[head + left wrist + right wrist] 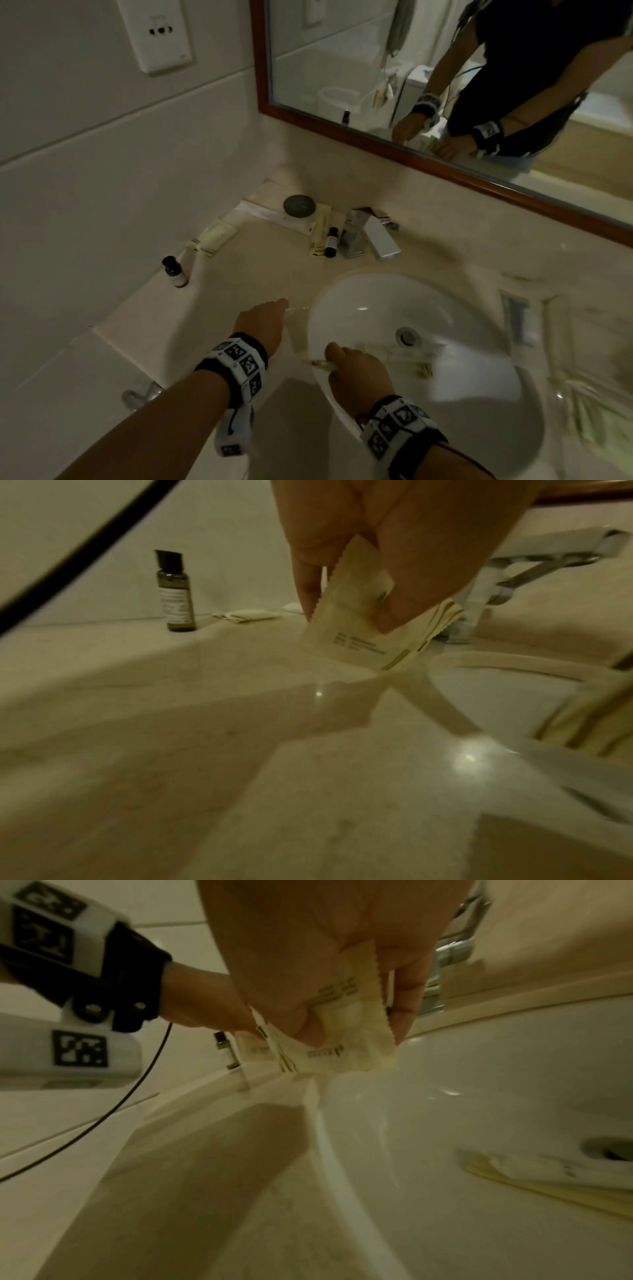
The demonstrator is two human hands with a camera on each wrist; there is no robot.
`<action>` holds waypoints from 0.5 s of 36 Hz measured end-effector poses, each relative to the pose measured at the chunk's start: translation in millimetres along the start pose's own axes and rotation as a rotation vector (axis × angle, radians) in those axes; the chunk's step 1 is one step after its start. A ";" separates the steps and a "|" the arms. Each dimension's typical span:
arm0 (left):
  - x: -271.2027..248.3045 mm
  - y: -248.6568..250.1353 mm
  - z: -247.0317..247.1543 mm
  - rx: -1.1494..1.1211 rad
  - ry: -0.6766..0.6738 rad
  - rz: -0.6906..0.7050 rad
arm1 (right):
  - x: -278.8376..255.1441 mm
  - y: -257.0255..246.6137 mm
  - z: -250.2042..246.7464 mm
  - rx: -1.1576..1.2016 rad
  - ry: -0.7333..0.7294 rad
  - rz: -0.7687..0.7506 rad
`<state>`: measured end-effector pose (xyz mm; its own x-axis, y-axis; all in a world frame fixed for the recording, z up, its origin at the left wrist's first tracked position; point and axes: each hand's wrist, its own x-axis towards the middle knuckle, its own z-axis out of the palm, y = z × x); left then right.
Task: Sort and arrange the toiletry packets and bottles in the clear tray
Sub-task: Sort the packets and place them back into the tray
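Observation:
My left hand (270, 313) hovers over the counter by the sink's left rim and pinches a small stack of cream packets (356, 639) between thumb and fingers. My right hand (337, 358) is over the basin's near left edge and pinches another cream packet (346, 1053). More packets (412, 368) lie inside the sink (394, 294) near the drain. One dark bottle (174, 272) stands by the left wall, a second bottle (331, 241) lies beside the faucet. The clear tray (551, 303), blurred, sits right of the sink with packets in it.
A chrome faucet (371, 233) stands behind the basin. A white dish (260, 212) with a dark round object is in the back corner, and loose packets (212, 238) lie near it. The mirror (445, 85) hangs above; the tiled wall closes the left side.

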<state>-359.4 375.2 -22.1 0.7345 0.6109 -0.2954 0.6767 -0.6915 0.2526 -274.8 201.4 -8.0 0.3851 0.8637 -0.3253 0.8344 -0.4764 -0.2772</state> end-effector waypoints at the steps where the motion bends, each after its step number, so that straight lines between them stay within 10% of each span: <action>1: -0.2 9.3 0.0 -0.009 -0.006 0.019 | -4.1 7.8 -1.3 0.013 0.026 0.027; 18: -14.6 183.2 32.5 0.082 0.074 0.415 | -105.4 144.4 -21.5 0.040 0.201 0.398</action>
<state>-247.8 227.1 -1.5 0.9473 0.2985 -0.1165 0.3192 -0.9111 0.2610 -186.5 45.1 5.7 0.7456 0.6245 -0.2325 0.5912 -0.7809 -0.2016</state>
